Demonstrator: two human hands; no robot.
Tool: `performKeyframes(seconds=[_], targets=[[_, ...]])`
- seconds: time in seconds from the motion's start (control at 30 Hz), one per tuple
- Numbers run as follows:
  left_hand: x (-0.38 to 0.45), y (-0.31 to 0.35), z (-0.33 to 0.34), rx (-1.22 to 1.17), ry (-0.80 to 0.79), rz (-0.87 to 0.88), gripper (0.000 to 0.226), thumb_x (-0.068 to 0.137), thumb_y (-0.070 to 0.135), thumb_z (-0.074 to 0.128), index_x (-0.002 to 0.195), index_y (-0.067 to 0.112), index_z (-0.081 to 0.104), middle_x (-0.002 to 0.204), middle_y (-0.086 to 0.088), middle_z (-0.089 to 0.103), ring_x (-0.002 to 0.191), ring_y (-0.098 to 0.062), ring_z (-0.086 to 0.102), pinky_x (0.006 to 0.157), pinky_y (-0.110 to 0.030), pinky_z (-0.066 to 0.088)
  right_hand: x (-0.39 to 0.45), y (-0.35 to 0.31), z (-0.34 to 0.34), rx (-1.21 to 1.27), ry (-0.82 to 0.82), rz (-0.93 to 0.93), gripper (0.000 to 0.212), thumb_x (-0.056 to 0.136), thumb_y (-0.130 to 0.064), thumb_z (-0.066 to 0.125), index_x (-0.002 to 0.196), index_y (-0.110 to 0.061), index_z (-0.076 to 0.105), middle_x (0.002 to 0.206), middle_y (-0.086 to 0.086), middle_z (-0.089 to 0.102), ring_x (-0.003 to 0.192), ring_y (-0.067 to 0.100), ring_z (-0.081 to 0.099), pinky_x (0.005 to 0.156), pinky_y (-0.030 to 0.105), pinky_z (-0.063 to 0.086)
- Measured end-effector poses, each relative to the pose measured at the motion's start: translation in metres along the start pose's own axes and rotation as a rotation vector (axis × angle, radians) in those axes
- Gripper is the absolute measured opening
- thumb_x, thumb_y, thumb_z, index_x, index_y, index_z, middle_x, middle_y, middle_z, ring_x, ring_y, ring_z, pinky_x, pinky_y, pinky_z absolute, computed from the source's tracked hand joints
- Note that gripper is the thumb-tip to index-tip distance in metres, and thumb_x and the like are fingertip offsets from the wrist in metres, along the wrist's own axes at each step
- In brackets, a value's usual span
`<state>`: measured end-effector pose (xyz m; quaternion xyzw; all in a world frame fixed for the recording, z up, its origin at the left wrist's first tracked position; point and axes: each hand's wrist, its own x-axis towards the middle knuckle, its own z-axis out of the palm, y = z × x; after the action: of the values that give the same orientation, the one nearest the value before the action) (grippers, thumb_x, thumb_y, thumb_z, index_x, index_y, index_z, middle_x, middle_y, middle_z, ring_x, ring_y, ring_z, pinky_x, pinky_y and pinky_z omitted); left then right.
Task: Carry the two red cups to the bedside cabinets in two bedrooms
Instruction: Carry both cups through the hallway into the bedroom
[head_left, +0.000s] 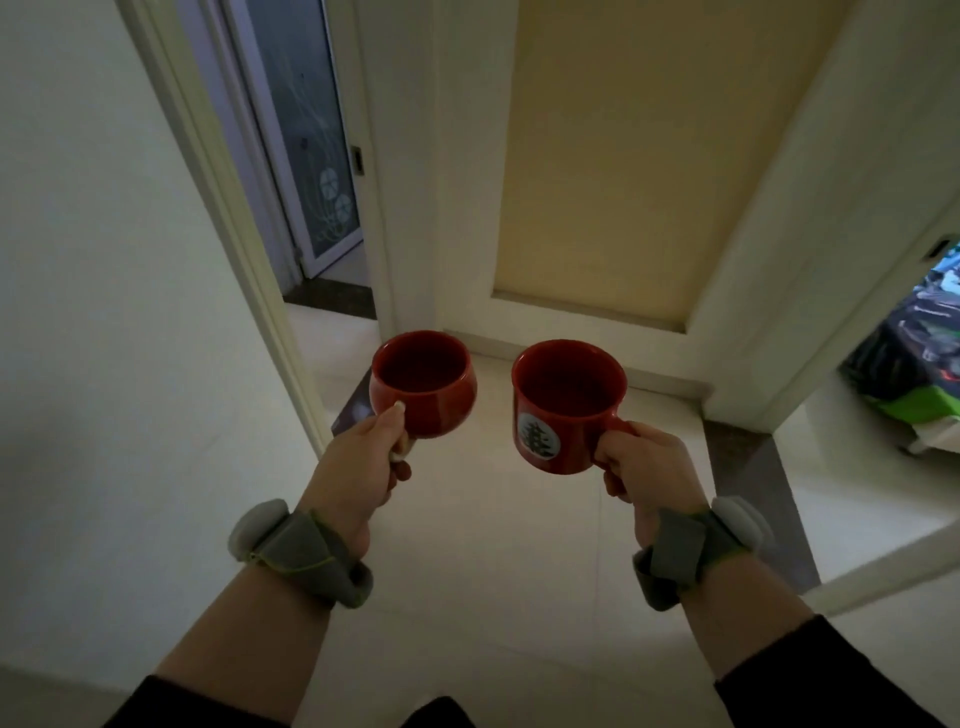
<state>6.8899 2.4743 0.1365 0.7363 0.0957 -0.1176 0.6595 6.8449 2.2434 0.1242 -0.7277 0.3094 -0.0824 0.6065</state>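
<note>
Both hands are held out in front of me over a pale tiled floor, each with a red cup. My left hand (363, 462) grips the handle of a round-bellied red cup (423, 387), thumb pressed on its side. My right hand (641, 465) is closed around the handle of a straight-sided red cup (563, 410) that bears a round white emblem. Both cups are upright and look empty inside. They hang side by side, a small gap between them. A grey band sits on each wrist.
I stand in a narrow hallway. A cream closed door (623, 171) faces me. On the left, an open doorway shows a frosted glass door (311, 135). On the right, another doorway (841, 364) opens onto a bed with patterned bedding (914, 364).
</note>
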Motion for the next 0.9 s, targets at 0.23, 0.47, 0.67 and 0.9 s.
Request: performKeyframes(seconds=[0.23,0.47,0.67,0.9], targets=[[0.115,0.030,0.009,-0.043,0.001,0.056,0.034,0.093,0.037,0.045,0.067,0.015,0.046,0.061,-0.004,0.043,0.053,-0.014,0.038,0.051,-0.027,0.029,0.106,-0.037,0.049,0.009,-0.041,-0.022,0.010,0.074,-0.001,0.054,0.067,-0.006,0.059,0.056,0.008,0.049,0.049,0.017,0.042,0.045,0.027,0.035],[0.223,0.070,0.003,0.007,0.048,0.056,0.034,0.093,0.040,0.043,0.085,0.009,0.054,0.069,-0.010,0.044,0.062,-0.018,0.040,0.059,-0.032,0.033,0.205,-0.085,0.108,-0.047,-0.069,-0.022,0.011,0.077,-0.004,0.054,0.068,-0.007,0.059,0.050,0.006,0.048,0.039,0.011,0.042,0.035,0.017,0.035],[0.299,0.092,0.001,0.002,0.102,0.023,0.037,0.094,0.040,0.041,0.080,0.008,0.054,0.067,-0.003,0.049,0.060,-0.015,0.043,0.060,-0.031,0.035,0.281,-0.117,0.151,-0.077,-0.120,-0.029,0.015,0.078,-0.003,0.053,0.065,-0.008,0.058,0.047,0.006,0.048,0.041,0.015,0.041,0.041,0.025,0.032],[0.412,0.127,0.008,-0.091,0.217,-0.068,0.033,0.093,0.045,0.042,0.103,0.019,0.059,0.080,-0.003,0.054,0.069,-0.016,0.046,0.070,-0.035,0.038,0.397,-0.172,0.214,-0.159,-0.272,-0.050,0.016,0.079,-0.004,0.055,0.064,-0.008,0.057,0.053,0.012,0.048,0.044,0.017,0.040,0.036,0.017,0.031]])
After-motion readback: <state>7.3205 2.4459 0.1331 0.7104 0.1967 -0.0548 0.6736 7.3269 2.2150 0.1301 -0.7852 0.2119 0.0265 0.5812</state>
